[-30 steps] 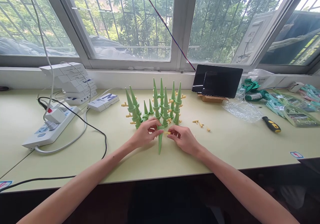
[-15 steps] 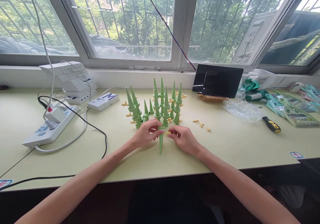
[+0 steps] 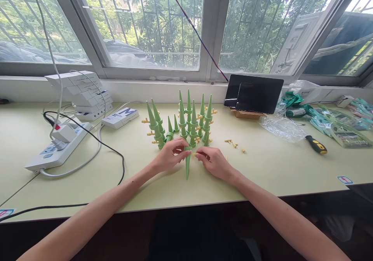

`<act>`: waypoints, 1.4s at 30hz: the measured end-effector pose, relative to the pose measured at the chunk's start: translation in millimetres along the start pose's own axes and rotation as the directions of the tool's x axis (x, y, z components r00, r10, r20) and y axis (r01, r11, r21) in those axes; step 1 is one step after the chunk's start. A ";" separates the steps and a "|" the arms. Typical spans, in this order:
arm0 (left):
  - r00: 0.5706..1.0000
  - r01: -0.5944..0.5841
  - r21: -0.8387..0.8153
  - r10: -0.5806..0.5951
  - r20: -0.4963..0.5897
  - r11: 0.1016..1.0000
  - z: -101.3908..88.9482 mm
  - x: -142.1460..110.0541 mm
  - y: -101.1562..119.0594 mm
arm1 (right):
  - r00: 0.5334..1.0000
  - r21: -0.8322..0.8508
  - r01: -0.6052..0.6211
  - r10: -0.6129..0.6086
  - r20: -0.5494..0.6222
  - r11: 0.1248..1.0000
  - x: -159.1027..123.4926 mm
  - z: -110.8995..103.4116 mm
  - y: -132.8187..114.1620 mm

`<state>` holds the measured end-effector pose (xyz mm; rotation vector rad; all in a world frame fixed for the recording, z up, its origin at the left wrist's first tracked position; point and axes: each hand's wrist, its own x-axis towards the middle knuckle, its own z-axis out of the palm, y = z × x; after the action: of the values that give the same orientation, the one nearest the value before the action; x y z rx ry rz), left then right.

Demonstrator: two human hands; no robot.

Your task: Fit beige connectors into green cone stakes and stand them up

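Note:
My left hand (image 3: pixel 172 154) pinches a green plastic watering spike (image 3: pixel 188 167) by its wide collar, the pointed end toward me. Close to its right, the fingers of my right hand (image 3: pixel 214 160) are closed around a small yellow valve (image 3: pixel 195 156), held beside the spike's collar. Whether the valve touches the collar I cannot tell. Behind my hands stand several stacked green spikes (image 3: pixel 192 126) with yellow valves sticking out sideways. Another stacked group of green spikes (image 3: pixel 154 123) is to the left. A few loose yellow valves (image 3: pixel 234 145) lie to the right.
A white power strip (image 3: pixel 58 148) with cables and a stack of white boxes (image 3: pixel 81 93) occupy the left. A single box (image 3: pixel 121 118) lies near them. A black tablet (image 3: pixel 256 93) leans at the back right, near clear plastic wrap (image 3: pixel 285 130) and a screwdriver (image 3: pixel 316 145).
Both hands stay almost in place. The right fingers and the yellow valve have shifted very slightly; the left hand keeps its hold on the green spike.

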<state>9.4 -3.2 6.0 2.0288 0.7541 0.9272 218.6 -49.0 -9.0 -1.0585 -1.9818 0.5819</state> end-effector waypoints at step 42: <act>1.000 0.021 -0.060 -0.020 0.023 0.998 0.4 -1.6 0.1 | 0.996 0.085 -0.085 0.083 0.026 0.993 0.7 -1.3 -2.5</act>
<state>8.9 -4.6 5.3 1.9729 0.7251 0.9036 218.3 -49.7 -6.3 -1.0913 -1.9212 0.7209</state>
